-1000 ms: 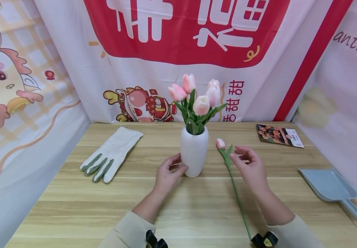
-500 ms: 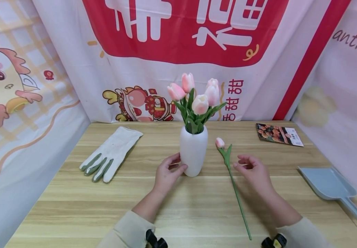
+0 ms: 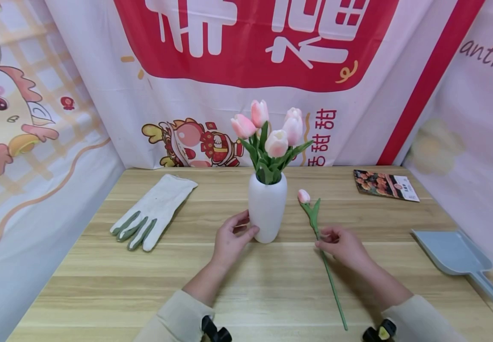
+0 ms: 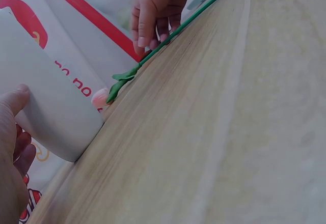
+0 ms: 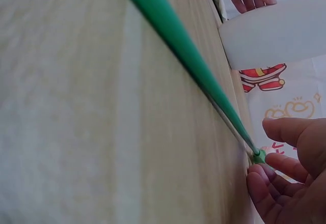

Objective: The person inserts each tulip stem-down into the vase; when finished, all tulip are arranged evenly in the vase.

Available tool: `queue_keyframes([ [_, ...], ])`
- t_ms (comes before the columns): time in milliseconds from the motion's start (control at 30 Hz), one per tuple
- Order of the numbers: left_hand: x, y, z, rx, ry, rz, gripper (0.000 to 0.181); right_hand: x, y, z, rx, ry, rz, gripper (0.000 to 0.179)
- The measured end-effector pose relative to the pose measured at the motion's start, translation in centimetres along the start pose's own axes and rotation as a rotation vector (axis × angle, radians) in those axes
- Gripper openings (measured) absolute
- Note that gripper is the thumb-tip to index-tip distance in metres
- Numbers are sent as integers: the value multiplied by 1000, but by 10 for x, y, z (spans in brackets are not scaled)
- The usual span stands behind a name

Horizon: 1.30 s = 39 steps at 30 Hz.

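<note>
A white vase (image 3: 267, 209) stands upright on the table, filled with several pink tulips (image 3: 277, 144) with green leaves. My left hand (image 3: 230, 240) holds its lower left side, the thumb on the front and the fingers round behind. Right of the vase a single pink tulip (image 3: 329, 275) lies on the tabletop, its bloom away from me. Over its stem, just below the leaves, is my right hand (image 3: 343, 246). In the right wrist view the right thumb (image 5: 285, 130) stands apart from the fingers, whose tips are right at the stem (image 5: 191, 63).
On the left of the wooden table (image 3: 152, 294) lies a white and green glove (image 3: 154, 211). A printed flower packet (image 3: 385, 185) is at the back right, with a blue-grey dustpan (image 3: 456, 254) nearer the right edge. Printed cloths (image 3: 246, 85) hang behind and at both sides.
My right hand first drew back from the tulip's leaves, then came down and left to the stem below them. The left hand stays at the vase.
</note>
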<state>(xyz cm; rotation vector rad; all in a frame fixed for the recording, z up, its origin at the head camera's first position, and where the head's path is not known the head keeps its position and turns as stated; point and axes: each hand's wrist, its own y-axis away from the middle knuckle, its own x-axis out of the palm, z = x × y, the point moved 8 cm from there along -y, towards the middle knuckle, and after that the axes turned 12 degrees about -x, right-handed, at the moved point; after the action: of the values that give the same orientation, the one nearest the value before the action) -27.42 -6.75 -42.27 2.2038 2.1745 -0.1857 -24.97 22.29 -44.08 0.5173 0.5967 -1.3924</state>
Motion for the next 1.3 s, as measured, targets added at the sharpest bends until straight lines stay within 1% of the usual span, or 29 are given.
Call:
queue_keyframes([
  [100, 0, 0, -1, 1, -4, -2, 47, 2, -1, -2, 12, 13, 12, 44],
  [300, -1, 1, -1, -1, 0, -2, 47, 4, -3, -4, 65, 41, 42, 47],
  [400, -1, 1, -1, -2, 0, -3, 47, 5, -4, -3, 76, 45, 50, 46],
  [700, -1, 1, 0, 12, -12, -9, 47, 8, -5, -5, 85, 5, 33, 37],
  [900, -1, 1, 0, 12, -15, -10, 47, 7, -5, -9, 98, -90, -3, 37],
  [1067, -1, 1, 0, 6, -8, -8, 47, 1, -1, -13, 145, -190, -35, 41],
  [1167, -1, 1, 1, -3, -4, -8, 48, -5, -1, -14, 125, -244, -46, 44],
  [1300, -1, 2, 0, -1, -3, -6, 48, -16, -3, -11, 77, -374, -80, 46],
])
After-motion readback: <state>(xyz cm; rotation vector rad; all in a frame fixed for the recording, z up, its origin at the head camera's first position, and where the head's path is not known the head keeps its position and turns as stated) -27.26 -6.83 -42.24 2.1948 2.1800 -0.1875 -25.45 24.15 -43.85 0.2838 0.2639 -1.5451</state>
